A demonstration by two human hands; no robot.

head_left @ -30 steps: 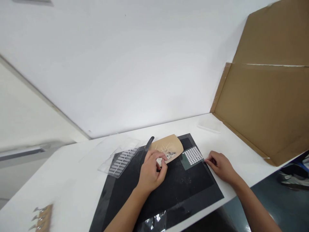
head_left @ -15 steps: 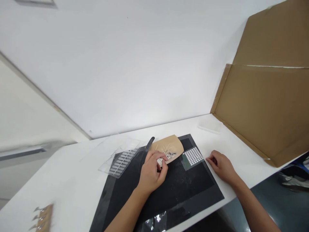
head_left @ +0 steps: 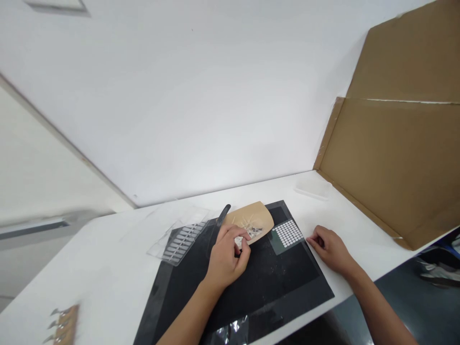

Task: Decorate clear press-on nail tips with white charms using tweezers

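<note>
My left hand (head_left: 230,251) rests at the near edge of a tan board (head_left: 257,211), its fingers curled in toward the thumb. Small white pieces (head_left: 254,232) and thin pale sticks lie on that board, some right under the fingertips. Whatever the fingers pinch, if anything, is too small to make out. A black curved strip (head_left: 219,223) stands just behind this hand. Closed in a pinch, my right hand (head_left: 326,247) sits on the white table beside the mat's right edge, near a dark green sheet with rows of white dots (head_left: 288,233); its fingertips hide what they may hold.
A black mat (head_left: 273,292) lies under the work. Clear plastic sheets with pale strips (head_left: 181,242) overlap its left corner. A clear shallow tray (head_left: 312,187) stands at the back right, before a folded cardboard panel (head_left: 388,158). A wooden block with metal pieces (head_left: 67,323) is at front left.
</note>
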